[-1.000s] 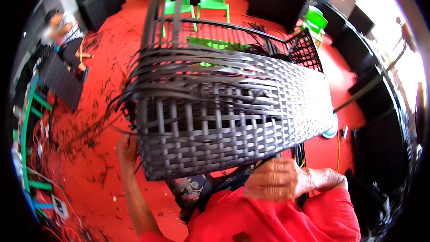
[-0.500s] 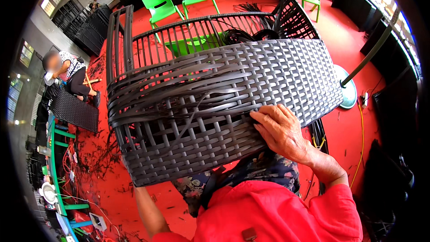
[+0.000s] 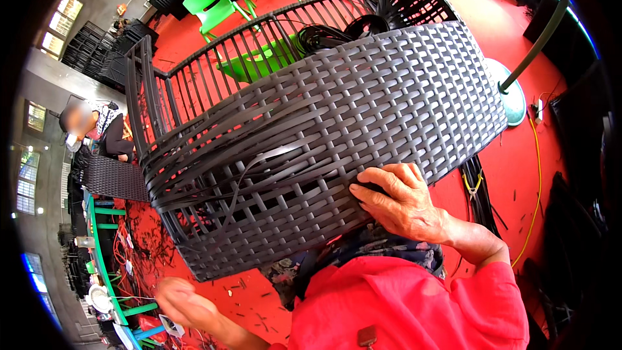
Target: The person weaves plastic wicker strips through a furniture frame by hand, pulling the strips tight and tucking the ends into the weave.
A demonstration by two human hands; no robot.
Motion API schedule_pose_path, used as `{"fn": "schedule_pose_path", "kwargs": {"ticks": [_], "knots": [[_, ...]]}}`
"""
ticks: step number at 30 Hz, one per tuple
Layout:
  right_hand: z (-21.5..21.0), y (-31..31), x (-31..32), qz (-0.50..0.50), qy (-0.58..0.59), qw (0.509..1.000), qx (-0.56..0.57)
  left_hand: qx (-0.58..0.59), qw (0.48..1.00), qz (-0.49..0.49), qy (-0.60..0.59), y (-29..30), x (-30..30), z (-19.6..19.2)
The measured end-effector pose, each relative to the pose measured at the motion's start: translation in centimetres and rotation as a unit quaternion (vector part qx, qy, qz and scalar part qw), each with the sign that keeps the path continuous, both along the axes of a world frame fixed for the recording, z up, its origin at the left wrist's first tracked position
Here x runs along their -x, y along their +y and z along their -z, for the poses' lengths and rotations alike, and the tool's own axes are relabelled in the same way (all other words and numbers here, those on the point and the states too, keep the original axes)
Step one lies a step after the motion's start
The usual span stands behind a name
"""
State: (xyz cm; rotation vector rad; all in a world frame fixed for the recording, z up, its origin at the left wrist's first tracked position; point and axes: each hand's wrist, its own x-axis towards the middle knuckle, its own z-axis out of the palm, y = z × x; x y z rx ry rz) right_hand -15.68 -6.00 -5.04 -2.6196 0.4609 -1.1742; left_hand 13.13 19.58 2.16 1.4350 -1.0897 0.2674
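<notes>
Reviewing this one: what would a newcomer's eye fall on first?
The large, dark-grey panel of woven flat strips fills the middle, loose and gappy toward its left. The bare right hand lies against its near side. Beyond it, bright green moulded chairs stand on the vivid red floor.

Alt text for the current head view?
The right hand lies on a partly woven dark panel, loose strips bunched toward its left end; the left hand, blurred, is near the panel's lower-left corner. Green chairs stand beyond on a red floor.
</notes>
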Motion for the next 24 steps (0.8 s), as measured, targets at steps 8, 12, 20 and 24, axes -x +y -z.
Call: {"fn": "schedule_pose_path", "kwargs": {"ticks": [8, 12, 20, 24], "knots": [[-0.9, -0.8, -1.0, -0.011, 0.005, 0.998, -0.062, -0.262, 0.904, 0.092, -0.325, -14.6, 6.4, 0.1], [-1.7, -1.7, -2.6, -0.033, 0.035, 0.995, -0.088, -0.269, 0.902, 0.099, -0.322, -15.4, 5.1, 0.1], [-2.3, -2.9, -4.8, -0.081, 0.041, 0.990, -0.107, -0.286, 0.861, 0.109, -0.406, -15.7, 4.7, -0.4], [-2.5, -2.8, -5.5, -0.071, 0.031, 0.990, -0.114, -0.284, 0.828, 0.106, -0.471, -16.2, 4.8, -0.5]]}}
